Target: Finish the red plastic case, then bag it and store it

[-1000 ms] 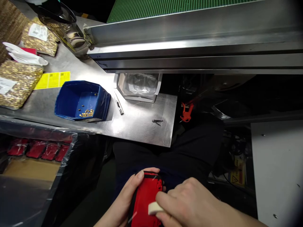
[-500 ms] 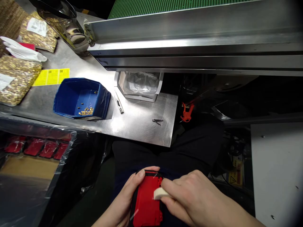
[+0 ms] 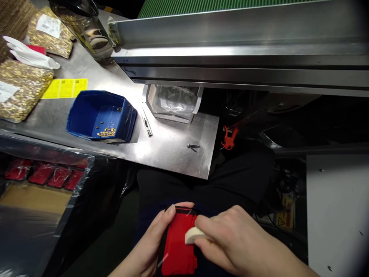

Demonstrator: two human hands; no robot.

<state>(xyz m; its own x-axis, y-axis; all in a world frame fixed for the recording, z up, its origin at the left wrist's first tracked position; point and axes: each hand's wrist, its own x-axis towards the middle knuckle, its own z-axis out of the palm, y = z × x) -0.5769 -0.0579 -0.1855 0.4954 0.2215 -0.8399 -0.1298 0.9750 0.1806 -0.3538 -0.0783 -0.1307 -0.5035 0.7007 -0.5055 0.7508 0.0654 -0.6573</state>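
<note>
My left hand (image 3: 157, 232) is wrapped round the left side of a red and black case (image 3: 177, 246), its thumb on the upper left corner. Between the thumb and bent fingers of my right hand (image 3: 221, 234) is a cream-coloured piece (image 3: 192, 235), whose end touches the red face of the case. The case lies low in the view, above my lap. What the cream piece is cannot be made out, as my fingers cover its far end.
A metal table (image 3: 170, 154) bears a blue bin (image 3: 115, 111) with small brass parts, a grey bin (image 3: 175, 100), a cutter (image 3: 147, 123), small pliers (image 3: 193, 146) and bags of brass parts (image 3: 25, 86). Wrapped red cases (image 3: 42, 173) lie in a lined box at left.
The cream piece and my right hand have shifted slightly left over the red face. My left hand still holds the case. The table items sit slightly differently in the view.
</note>
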